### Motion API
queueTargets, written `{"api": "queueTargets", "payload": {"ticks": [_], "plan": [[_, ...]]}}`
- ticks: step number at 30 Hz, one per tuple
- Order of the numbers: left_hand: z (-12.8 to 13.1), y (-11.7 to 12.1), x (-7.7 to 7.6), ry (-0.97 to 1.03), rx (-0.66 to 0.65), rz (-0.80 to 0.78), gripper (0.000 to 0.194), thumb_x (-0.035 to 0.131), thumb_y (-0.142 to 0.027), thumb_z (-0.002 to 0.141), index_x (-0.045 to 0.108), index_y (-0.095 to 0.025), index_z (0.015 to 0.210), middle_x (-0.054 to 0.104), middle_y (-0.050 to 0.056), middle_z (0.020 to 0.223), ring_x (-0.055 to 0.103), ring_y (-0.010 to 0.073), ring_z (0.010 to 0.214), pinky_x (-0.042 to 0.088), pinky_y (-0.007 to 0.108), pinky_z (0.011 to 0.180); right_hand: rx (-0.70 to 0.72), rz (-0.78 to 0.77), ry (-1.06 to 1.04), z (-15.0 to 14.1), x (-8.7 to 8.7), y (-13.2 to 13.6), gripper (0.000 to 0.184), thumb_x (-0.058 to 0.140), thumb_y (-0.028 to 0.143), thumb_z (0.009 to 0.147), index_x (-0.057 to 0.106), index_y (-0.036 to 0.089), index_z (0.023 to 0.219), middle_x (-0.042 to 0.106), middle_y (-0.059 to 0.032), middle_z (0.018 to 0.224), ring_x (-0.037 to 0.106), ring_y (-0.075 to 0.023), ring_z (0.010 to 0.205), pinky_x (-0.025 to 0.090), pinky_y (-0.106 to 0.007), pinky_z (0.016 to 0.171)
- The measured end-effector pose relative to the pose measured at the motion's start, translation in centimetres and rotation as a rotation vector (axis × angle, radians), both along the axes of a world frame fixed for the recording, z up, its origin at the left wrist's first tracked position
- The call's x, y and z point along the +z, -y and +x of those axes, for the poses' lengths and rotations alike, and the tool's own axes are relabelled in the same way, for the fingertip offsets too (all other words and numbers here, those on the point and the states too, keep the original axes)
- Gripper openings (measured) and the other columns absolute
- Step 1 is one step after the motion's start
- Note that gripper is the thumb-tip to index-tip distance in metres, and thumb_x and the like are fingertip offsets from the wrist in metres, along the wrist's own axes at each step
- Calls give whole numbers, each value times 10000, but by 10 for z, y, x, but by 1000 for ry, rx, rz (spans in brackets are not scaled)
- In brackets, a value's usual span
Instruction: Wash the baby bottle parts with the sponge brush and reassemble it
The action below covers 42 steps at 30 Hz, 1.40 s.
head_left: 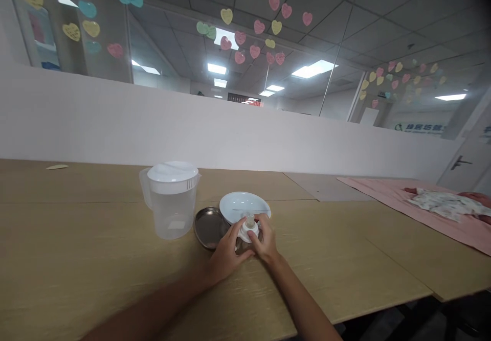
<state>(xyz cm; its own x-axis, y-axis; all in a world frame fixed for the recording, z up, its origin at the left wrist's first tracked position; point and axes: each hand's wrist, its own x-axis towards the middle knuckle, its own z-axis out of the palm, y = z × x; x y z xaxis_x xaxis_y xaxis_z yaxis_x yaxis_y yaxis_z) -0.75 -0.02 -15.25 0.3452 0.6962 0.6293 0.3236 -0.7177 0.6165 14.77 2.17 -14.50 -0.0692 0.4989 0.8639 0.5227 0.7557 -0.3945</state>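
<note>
A baby bottle [244, 232] with a white collar and a translucent teat stands between my hands, low over the table. My left hand [225, 256] wraps its left side, fingers curled round it. From the other side my right hand [265, 241] grips it, thumb against the white collar. Most of the bottle's body is hidden by my fingers. Just behind it lies a white bowl [240, 201] with a thin item across it that I cannot make out. A round metal dish [207, 228] sits left of the bottle, touching or very near the bowl.
A lidded translucent pitcher [172, 216] with liquid stands left of the dish. A pink cloth [387, 198] with a white patterned garment-like item [448, 205] covers the table's right end. The wooden table [95, 259] meets a white wall [230, 136] behind; its front edge is at lower right.
</note>
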Motion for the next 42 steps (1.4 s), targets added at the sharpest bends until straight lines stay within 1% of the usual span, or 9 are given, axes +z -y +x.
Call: {"api": "queueTargets", "payload": {"ticks": [5, 15, 20, 23, 27, 29, 34, 39, 42], "plan": [[1, 0, -3, 39, 0, -45, 776, 668, -236, 719, 269, -214, 1384, 447, 120, 1345, 443, 255, 1215, 377, 423, 1006, -30, -5, 2, -4, 1, 2, 262, 531, 427, 786, 527, 180, 874, 543, -33, 791, 506, -183, 765, 416, -325, 690], [0, -2, -2, 73, -55, -79, 856, 695, -256, 709, 210, -211, 1413, 461, 135, 1332, 460, 254, 1196, 380, 400, 997, 143, -41, -12, 1, 6, 4, 300, 368, 329, 875, 618, 178, 942, 613, -60, 844, 543, -196, 816, 425, -347, 733], [0, -2, -5, 15, -15, -78, 800, 657, -253, 737, 218, -238, 1406, 379, 105, 1402, 370, 257, 1275, 322, 411, 1049, -105, -103, -218, 15, -2, -13, 313, 390, 327, 867, 635, 171, 982, 644, -86, 969, 556, -216, 951, 416, -377, 854], [0, -3, -6, -9, 7, -56, 770, 634, -257, 760, 215, -235, 1405, 367, 107, 1409, 358, 260, 1283, 311, 410, 1058, -75, -45, -183, 14, -1, -9, 326, 382, 327, 870, 603, 177, 1056, 636, -87, 1023, 551, -219, 993, 413, -390, 879], [0, -5, -7, -15, 1, -31, 736, 611, -261, 777, 218, -230, 1398, 357, 109, 1412, 364, 258, 1279, 318, 409, 1056, 12, 112, 49, 3, 4, 2, 379, 436, 307, 832, 519, 175, 1177, 610, -98, 1081, 540, -238, 1021, 411, -418, 890], [0, -5, -8, -17, 5, -31, 740, 616, -255, 773, 217, -230, 1396, 369, 108, 1403, 374, 257, 1272, 324, 407, 1052, -41, 141, 54, 1, 4, 3, 354, 416, 270, 831, 524, 170, 1153, 613, -100, 1051, 545, -235, 994, 421, -415, 868], [0, -3, -8, -58, 25, -9, 743, 623, -251, 768, 222, -242, 1394, 377, 107, 1395, 386, 256, 1263, 331, 405, 1048, -222, 82, -158, 8, 2, -3, 274, 355, 229, 863, 571, 180, 1025, 623, -68, 910, 564, -197, 882, 438, -370, 800], [0, -4, -8, -57, 8, 30, 723, 610, -273, 781, 228, -224, 1392, 384, 123, 1389, 388, 266, 1260, 345, 416, 1038, -19, 110, -43, 5, 3, 4, 296, 369, 310, 868, 565, 167, 1039, 619, -71, 856, 573, -198, 812, 445, -358, 742], [1, -5, -8, -38, 10, 35, 727, 600, -261, 788, 210, -215, 1400, 381, 126, 1392, 386, 265, 1262, 327, 429, 1049, -13, 109, 16, -1, 5, 10, 287, 358, 301, 875, 572, 167, 1011, 629, -80, 871, 575, -197, 808, 445, -350, 726]]}}
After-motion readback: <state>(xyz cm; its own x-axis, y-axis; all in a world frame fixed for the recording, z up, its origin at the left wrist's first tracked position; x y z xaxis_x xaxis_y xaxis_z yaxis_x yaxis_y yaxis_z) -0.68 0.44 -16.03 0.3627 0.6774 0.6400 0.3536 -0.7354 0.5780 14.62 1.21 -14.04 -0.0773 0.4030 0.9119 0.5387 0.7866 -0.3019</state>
